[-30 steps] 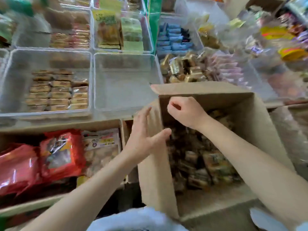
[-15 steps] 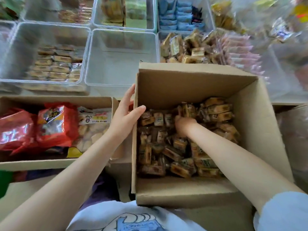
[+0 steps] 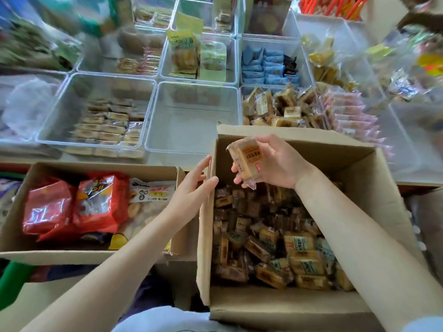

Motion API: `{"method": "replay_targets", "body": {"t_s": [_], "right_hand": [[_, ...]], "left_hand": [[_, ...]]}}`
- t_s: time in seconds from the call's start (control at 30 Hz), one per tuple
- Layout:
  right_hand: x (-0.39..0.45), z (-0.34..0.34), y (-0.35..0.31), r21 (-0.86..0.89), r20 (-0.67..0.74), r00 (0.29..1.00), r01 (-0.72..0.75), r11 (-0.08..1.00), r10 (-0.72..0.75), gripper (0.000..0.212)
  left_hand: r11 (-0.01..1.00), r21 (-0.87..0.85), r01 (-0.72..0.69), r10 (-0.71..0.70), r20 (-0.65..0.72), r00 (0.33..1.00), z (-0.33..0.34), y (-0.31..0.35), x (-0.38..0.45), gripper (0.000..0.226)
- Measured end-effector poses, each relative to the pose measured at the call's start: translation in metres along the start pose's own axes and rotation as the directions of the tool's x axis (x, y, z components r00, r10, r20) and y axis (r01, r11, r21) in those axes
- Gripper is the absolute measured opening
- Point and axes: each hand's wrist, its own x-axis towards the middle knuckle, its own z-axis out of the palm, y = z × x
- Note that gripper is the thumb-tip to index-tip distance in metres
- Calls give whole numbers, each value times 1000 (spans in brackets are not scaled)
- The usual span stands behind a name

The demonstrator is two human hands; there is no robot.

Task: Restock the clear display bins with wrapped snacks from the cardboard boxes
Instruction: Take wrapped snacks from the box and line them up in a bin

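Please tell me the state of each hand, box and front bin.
right hand: holds a wrapped snack
left hand: fingers straight, on the box wall
snack box: open, well filled
middle clear bin: empty
left box: open, holds red bags

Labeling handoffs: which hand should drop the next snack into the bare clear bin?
Right hand: it already holds a wrapped snack above the box, near the clear bin. Left hand only steadies the box wall.
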Motion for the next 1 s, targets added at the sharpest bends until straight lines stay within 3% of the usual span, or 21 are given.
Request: {"method": "replay_targets", "body": {"t_s": [0.17,0.23,0.3,0.43,0.63,0.73,0.87,0.93,1.0], "right_hand": [[47,41,-31,8,-66,998,25,1000,-25,49],[77,56,-39,50,-107,994,26,998,-21,48],[112,71,-44,42,-136,991,12,999,-6,45],[186,100,-49,44,-216,975,-40,998,48,40],[285,131,-58,-11,-403,909,-120,993,106,34],[329,135,-63,-96,-483,867,-189,977,120,25],[386,133,-69,-187,-582,803,-282,941,125,27],[418,129,-71,-348,-635,772,-310,884,21,24],[452,120,-70,-654,-603,771,-331,680,-205,27]], "left_hand": [[993,81,85,-66,-216,974,-66,-13,19,40],[965,235,113,-48,-267,963,-104,-17,28,30],[911,388,140,-10,-318,948,-145,-25,41,29],[825,536,182,41,-377,925,-233,-50,73,31],[611,758,228,78,-344,936,-340,-84,128,35],[558,809,186,113,-296,949,-369,-99,153,35],[542,814,209,44,-276,960,-384,-121,167,43],[534,821,200,53,-269,962,-384,-129,170,44],[529,829,180,99,-271,957,-384,-130,171,41]]}}
